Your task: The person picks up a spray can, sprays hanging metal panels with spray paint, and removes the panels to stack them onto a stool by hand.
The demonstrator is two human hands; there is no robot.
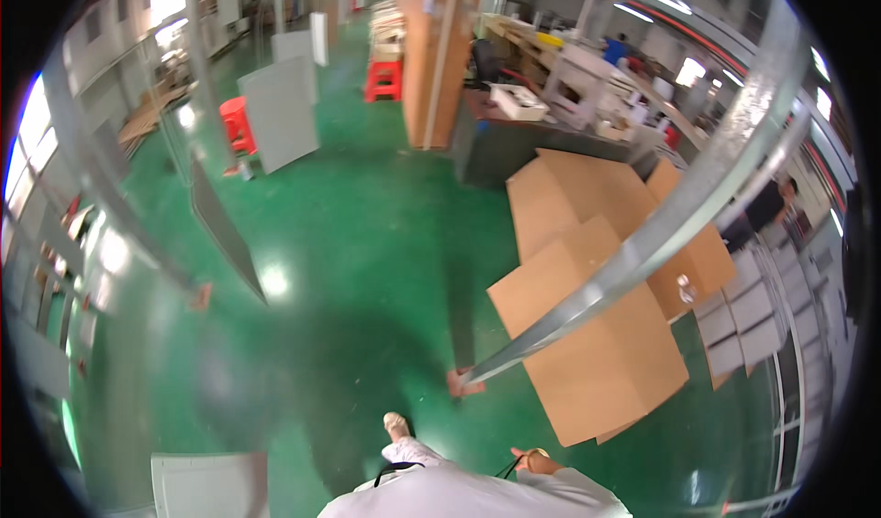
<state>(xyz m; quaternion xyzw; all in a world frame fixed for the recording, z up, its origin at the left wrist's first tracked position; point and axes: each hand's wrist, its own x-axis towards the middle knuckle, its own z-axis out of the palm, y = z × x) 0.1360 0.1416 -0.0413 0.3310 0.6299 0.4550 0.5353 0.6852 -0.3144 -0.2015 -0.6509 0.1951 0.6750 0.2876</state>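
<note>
At the bottom edge my right hand [536,463] shows beside my white clothing, small and partly hidden. Its fingers look curled, with a tan rounded edge at them that is too small to name. A thin black cord runs close by, against the clothing. My left hand is out of sight. One light-coloured shoe [395,423] is on the green floor [367,270] ahead of me. To the right of the hand lie large flat cardboard sheets [606,334]. A pale grey panel [209,486] stands at the lower left.
A metal post [587,302] rises from the floor at right, in front of the cardboard. Grey panels [280,114] hang at left, near a red stool [237,123]. A brown column [440,59] and a cluttered workbench [514,133] stand farther off. A person [757,211] is at far right.
</note>
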